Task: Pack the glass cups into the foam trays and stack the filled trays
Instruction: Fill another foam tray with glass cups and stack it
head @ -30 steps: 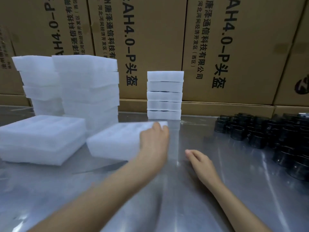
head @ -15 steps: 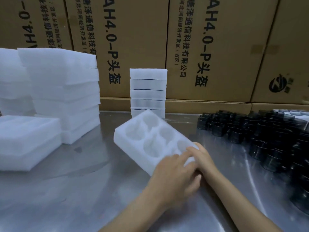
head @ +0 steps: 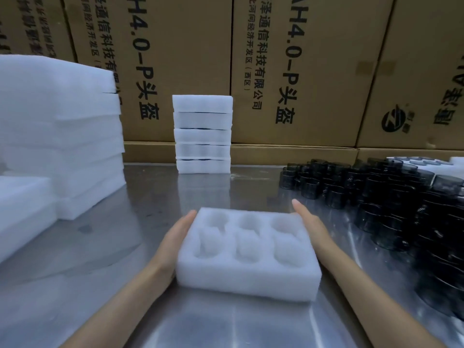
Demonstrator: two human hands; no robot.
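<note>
A brushed-metal table (head: 105, 285) carries the packing work. A white foam tray (head: 247, 254) with six empty round pockets sits flat on it, pressed between the left hand (head: 175, 237) and the right hand (head: 312, 227), whose fingers lie straight along its short sides. Beyond the right hand and out to its right, dark glass cups (head: 391, 194) crowd the surface in a dense cluster. Straight ahead of both hands, at the far edge, stands a narrow stack of five foam trays (head: 203, 134). Well to the left of the left hand rise taller piles of foam trays (head: 62, 136).
</note>
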